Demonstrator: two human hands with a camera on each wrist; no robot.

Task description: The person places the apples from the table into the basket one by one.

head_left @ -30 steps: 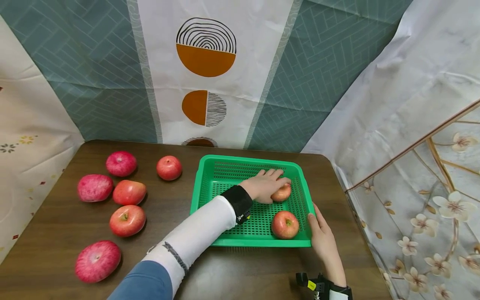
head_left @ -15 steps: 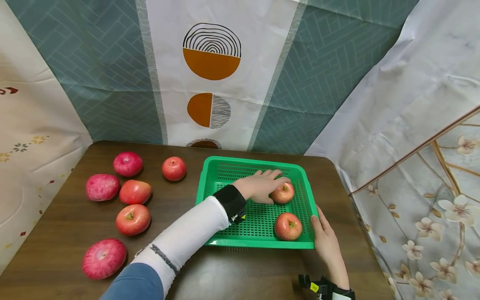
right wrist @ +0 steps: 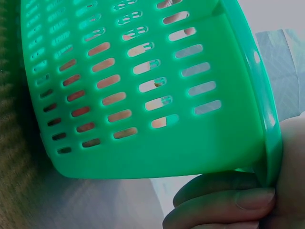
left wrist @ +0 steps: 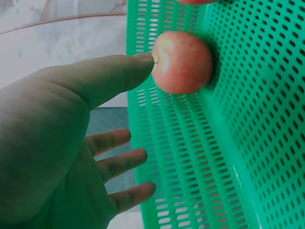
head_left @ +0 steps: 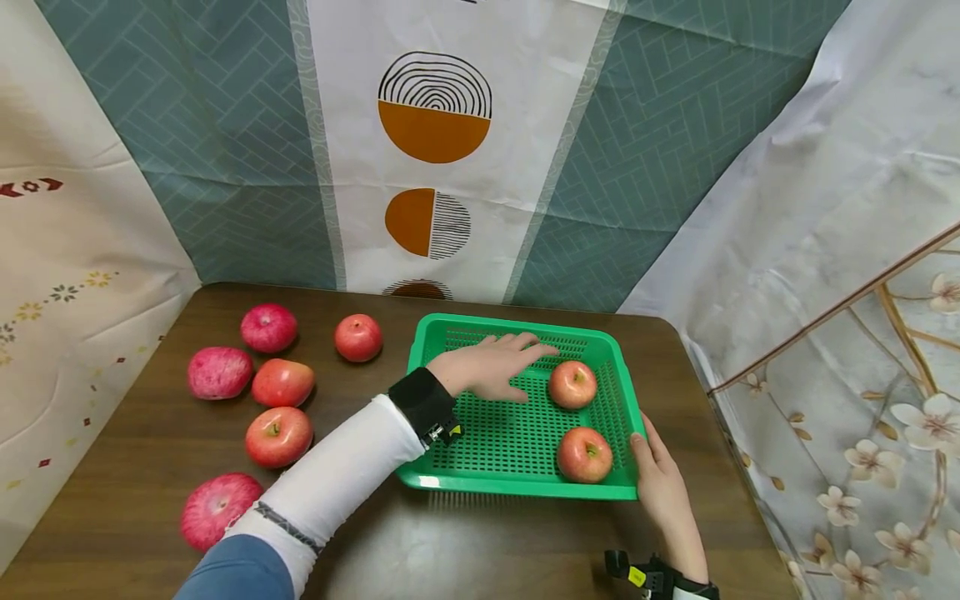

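My left hand (head_left: 491,367) hovers over the left half of a green slotted basket (head_left: 525,490), fingers spread and holding nothing. Two red-yellow apples lie inside along the basket's right side: a back apple (head_left: 573,385) to the right of the left hand, and a front apple (head_left: 584,455). In the left wrist view, the thumb overlaps the edge of an apple (left wrist: 186,62), and the other fingers are stretched apart. At the basket's front right corner, my right hand (head_left: 663,479) grips the rim. The right wrist view shows its curled fingers (right wrist: 214,207) at the rim.
Left of the basket on the brown table (head_left: 480,550) lie several fruits: deep-pink ones such as the front fruit (head_left: 219,510), a red apple (head_left: 279,437), an elongated red fruit (head_left: 283,382) and a round red fruit (head_left: 357,337). Hanging cloth (head_left: 570,167) borders the table's back and sides.
My left hand has let go of the back apple and moved left, away from it. The right hand keeps its grip on the basket. The whole head view has shifted slightly.
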